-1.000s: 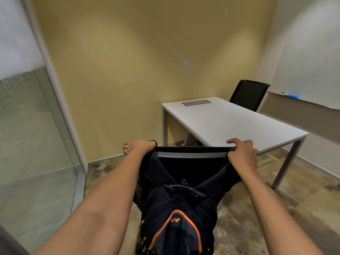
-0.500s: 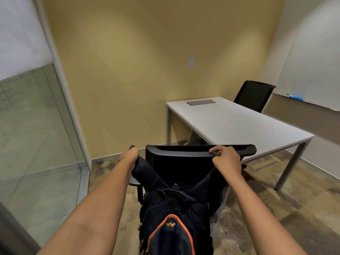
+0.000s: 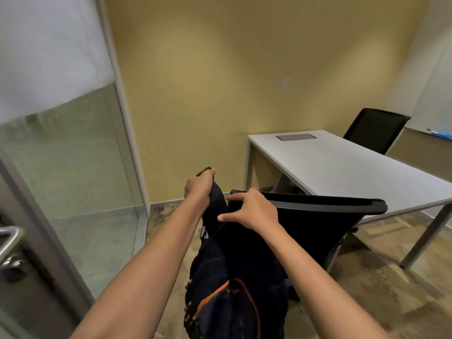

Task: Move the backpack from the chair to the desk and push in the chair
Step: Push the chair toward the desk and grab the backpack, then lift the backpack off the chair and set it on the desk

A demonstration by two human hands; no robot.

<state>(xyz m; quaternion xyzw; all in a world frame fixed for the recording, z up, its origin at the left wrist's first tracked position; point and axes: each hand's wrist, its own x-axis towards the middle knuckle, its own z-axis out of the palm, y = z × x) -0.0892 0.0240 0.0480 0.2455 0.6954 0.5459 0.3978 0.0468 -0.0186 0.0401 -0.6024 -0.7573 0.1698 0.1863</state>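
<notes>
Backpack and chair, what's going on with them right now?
A person is taking the dark backpack off the back of the black chair. The left hand grips one shoulder strap, lifted clear of the chair's corner. The right hand is on the bag's other strap at the top of the chair back, fingers spread. The bag hangs behind the chair, not on the white desk, which is bare apart from a grey inset panel. The chair isn't pushed in.
</notes>
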